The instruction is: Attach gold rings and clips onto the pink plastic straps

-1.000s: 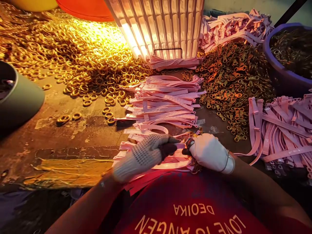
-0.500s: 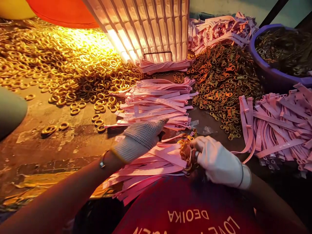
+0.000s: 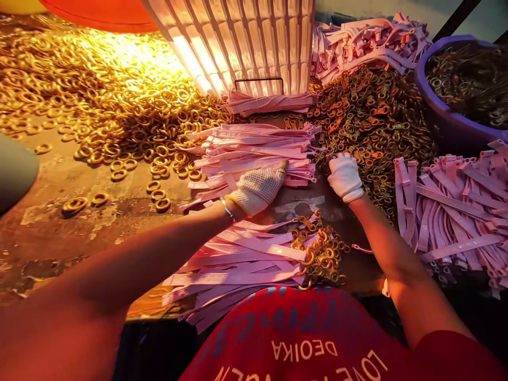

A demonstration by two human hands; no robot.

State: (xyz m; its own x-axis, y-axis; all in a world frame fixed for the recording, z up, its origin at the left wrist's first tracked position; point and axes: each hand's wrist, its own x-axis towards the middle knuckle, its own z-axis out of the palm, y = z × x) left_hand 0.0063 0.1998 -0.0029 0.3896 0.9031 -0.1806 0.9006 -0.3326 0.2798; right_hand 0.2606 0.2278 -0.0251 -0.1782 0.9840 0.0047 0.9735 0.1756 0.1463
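My left hand (image 3: 262,188), in a dotted knit glove, reaches over the front of a stack of pink straps (image 3: 254,151). Its fingers are closed together, and whatever they may hold is hidden beneath them. Beside the strap ends, at the left edge of a heap of gold swivel clasps (image 3: 381,121), is my right hand (image 3: 344,177) in a white glove. Its fingers are curled in a pinch; I cannot make out what is between them. Nearer my body lie more pink straps (image 3: 246,259), with a cluster of gold clasps and rings (image 3: 325,256) at their right ends.
Loose gold rings (image 3: 119,116) cover the left back of the table. A white ribbed panel (image 3: 246,47) stands behind the straps, with a bundled set of straps (image 3: 270,103) at its foot. At right are a purple basin (image 3: 440,103) of metal parts and a pink strap pile (image 3: 460,201).
My right hand has left the gold cluster near my body and moved forward to the clasp heap. My left hand has shifted forward and right over the stacked straps.
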